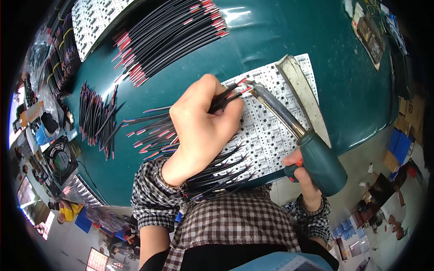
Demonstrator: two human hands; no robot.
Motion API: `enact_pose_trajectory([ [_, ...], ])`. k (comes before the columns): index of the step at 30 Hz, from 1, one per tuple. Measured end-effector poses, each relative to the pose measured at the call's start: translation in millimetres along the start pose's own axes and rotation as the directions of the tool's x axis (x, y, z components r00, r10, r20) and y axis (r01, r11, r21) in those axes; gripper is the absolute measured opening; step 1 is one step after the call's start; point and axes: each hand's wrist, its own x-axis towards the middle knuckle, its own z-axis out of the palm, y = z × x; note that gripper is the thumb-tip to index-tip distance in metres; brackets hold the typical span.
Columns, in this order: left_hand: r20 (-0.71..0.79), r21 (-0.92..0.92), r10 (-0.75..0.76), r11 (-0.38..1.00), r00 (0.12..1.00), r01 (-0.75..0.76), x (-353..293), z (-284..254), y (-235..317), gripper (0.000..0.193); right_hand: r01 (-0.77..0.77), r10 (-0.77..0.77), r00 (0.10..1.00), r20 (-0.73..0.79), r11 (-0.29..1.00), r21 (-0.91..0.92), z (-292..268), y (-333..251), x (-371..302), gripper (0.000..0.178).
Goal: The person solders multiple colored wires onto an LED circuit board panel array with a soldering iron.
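My left hand is closed around a black cable whose red-tipped wire ends point right. Those ends lie over a white circuit board panel covered with small dark parts. In my right hand is a green-handled soldering gun, its fingers wrapped at the red trigger. The gun's metal tip meets or nearly meets the wire ends; I cannot tell which. Across the panel's right part lies a pale metal bar. Several more cables spread out left of and beneath my left hand.
A large stack of black cables lies at the far side of the green table, with a smaller bundle at left. Another board panel is at the far left. A fan stands left; a worn block sits far right.
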Motion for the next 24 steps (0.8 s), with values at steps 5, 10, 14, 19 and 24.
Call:
enact_pose_trajectory([
  [5,0.012,-0.077,-0.082,0.994,0.997,0.083,0.2,0.9,0.2,0.024,-0.001,0.001,1.0,0.02,1.0,0.009,3.5,-3.0,3.3,0.047],
  [10,0.026,-0.091,-0.097,0.991,0.995,0.099,2.5,0.8,3.7,0.024,0.146,-0.136,0.989,0.065,0.973,-0.177,1.3,5.4,3.9,0.046],
  [14,0.025,-0.048,-0.088,0.995,0.996,0.089,2.7,0.8,5.2,0.023,0.102,-0.101,0.995,0.014,0.985,-0.142,3.7,5.6,3.4,0.045],
  [19,0.032,-0.04,-0.092,0.995,0.995,0.093,3.2,0.2,6.6,0.023,0.104,-0.102,0.995,0.024,0.983,-0.149,4.2,5.9,3.5,0.043],
  [24,0.034,-0.021,-0.093,0.995,0.995,0.093,4.0,-1.8,5.8,0.022,0.146,-0.128,0.988,0.082,0.943,-0.299,4.5,1.6,0.9,0.039],
])
